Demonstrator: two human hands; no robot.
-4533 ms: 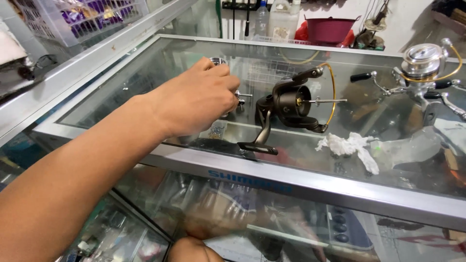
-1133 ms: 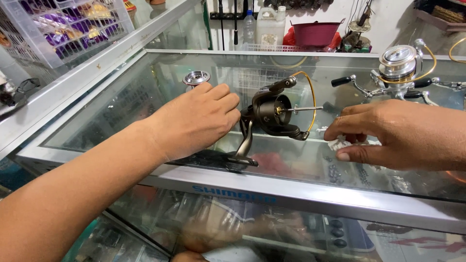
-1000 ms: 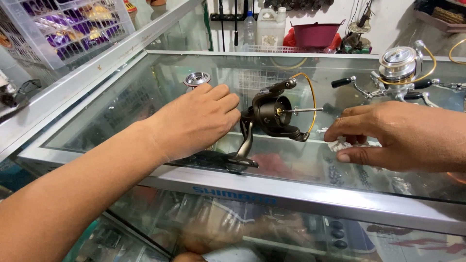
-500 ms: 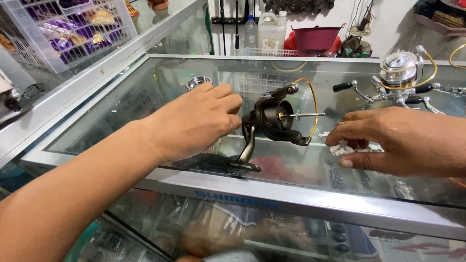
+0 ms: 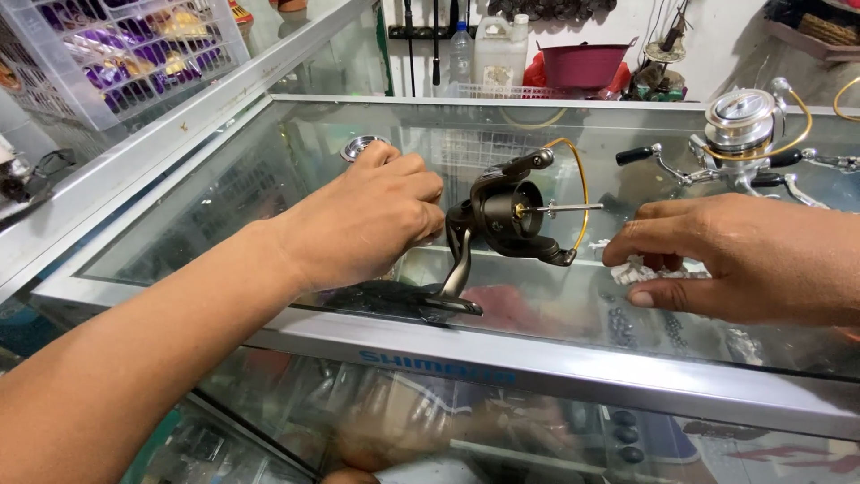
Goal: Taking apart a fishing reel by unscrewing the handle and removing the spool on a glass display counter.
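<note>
Fishing reel [image 5: 511, 220] stands on the glass counter [image 5: 269, 179], left hand [image 5: 363, 224] clasping it, right hand's [image 5: 735, 260] fingers pinching white tissue [image 5: 638, 271].

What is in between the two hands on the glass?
In the head view, the dark fishing reel stands between the left hand and the right hand, its thin bare shaft and gold wire bail pointing toward the right hand.

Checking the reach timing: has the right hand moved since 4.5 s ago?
Yes. The right hand came in from the right and now sits on the white tissue, right of the dark reel on the glass counter.
</note>
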